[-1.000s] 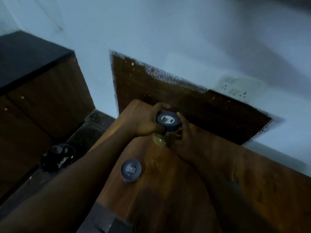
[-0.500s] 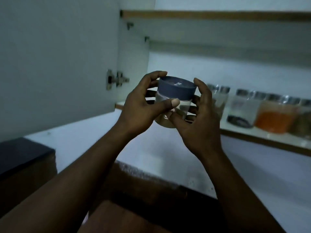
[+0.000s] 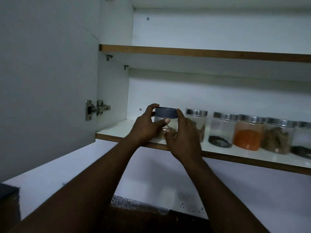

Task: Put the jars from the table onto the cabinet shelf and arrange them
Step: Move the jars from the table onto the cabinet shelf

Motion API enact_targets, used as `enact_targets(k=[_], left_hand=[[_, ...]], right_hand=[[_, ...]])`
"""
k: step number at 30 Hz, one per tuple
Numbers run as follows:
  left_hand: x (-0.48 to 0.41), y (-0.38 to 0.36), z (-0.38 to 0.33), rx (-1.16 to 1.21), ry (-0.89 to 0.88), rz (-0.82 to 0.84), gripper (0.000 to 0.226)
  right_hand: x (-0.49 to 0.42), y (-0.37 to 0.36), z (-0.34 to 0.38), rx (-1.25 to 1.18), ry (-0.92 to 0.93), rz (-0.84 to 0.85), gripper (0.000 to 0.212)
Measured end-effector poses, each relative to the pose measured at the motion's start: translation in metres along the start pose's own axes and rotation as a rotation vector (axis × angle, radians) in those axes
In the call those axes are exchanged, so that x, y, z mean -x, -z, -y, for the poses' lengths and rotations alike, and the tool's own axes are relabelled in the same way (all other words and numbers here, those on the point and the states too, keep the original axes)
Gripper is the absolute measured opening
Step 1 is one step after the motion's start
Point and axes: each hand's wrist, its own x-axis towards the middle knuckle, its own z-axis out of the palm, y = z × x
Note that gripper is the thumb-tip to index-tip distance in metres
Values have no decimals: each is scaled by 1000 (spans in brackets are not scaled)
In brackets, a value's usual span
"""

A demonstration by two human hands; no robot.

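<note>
cabinet door [image 3: 47, 73]: grey, swung open, it fills the left part of the view.
hinge [image 3: 97, 109]: metal, it joins the door to the white side wall of the cabinet.
lower shelf [image 3: 114, 130]: white with a brown front edge; its left end, beside the side wall, is bare.
left hand [image 3: 144, 127]: it grips the blue-lid jar from the left. The fingers curl round the lid's rim and the thumb lies across the clear wall in front.
blue-lid jar [image 3: 165, 119]: clear, upright, with a dark blue lid and something pale brown at the bottom. It is between both hands, at the front of the lower shelf, just left of the row of other jars. Its base is hidden by the fingers, so I cannot tell if it rests on the board.
right hand [image 3: 183, 140]: it holds the same jar from the right. The index finger presses against the side of the lid and the thumb reaches low on the front.
steel-lid jars [image 3: 222, 130]: five stand close together in a row on the lower shelf, to the right of the hands. The first is partly behind the right hand and has brown pieces. The second has something dark at the bottom, the third has orange powder [image 3: 247, 138], the fourth has brown sticks. The last is cut by the right edge.
wall [image 3: 151, 174]: white, below the cabinet, behind both forearms.
</note>
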Motion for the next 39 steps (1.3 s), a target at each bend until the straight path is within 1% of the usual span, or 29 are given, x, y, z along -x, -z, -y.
enact_targets(k=[4,7,9,10,11,12,14,15,16,17,19,21,23,25,26,27,29,30,32,33,35,36,37,39], left_hand=[[-22,-16,7,-69,2,65,80],[-30,-18,13,-26,74,111,96],[-27,-15,10,-23,85,77,110],[-21,-13,7,-38,56,18,113],[-12,-10,4,-54,7,-68,109],[2,-7,2,-62,-60,-168,99],[44,-2,10,-52,-226,-332,69],[72,-1,19,-48,-293,-363,54],[105,0,31,-44,-332,-357,42],[140,2,44,-35,-324,-318,31],[214,7,74,-18,-173,-181,18],[279,19,105,-90,5,-7,17],[329,38,130,-212,111,188,18],[367,56,146,-266,91,348,16],[387,61,155,-279,77,392,16],[407,64,163,-289,119,417,17],[448,64,178,-319,332,449,26],[467,63,185,-345,423,458,33],[505,59,202,-397,491,498,44],[521,58,209,-438,514,554,53],[549,55,222,-531,596,690,81],[562,52,228,-562,650,749,93],[574,49,234,-596,683,801,101],[590,42,242,-663,690,837,102]], right_hand=[[-6,-8,3,122,-67,-68,74],[-7,-12,7,170,-109,-79,70],[-5,-9,10,161,-113,-87,65],[-3,-6,12,139,-98,-96,62],[0,-3,14,96,-76,-120,57],[5,1,17,33,-47,-161,51],[28,4,24,-106,35,-233,37],[47,2,29,-159,74,-230,32],[71,-2,32,-202,96,-200,29],[99,-9,35,-242,99,-146,26],[167,-28,35,-284,78,12,27],[235,-50,34,-281,68,175,22],[296,-68,34,-318,11,348,21],[347,-80,37,-357,-23,513,30],[369,-84,38,-361,-16,572,33],[388,-89,39,-359,-16,611,31],[422,-100,40,-347,-45,659,22],[438,-105,41,-340,-45,701,23],[472,-120,41,-323,5,811,22],[488,-126,40,-320,-6,893,26],[513,-134,37,-321,-104,1077,48],[523,-135,36,-298,-120,1132,59],[533,-137,34,-269,-110,1168,65],[547,-140,33,-242,-106,1213,71]])
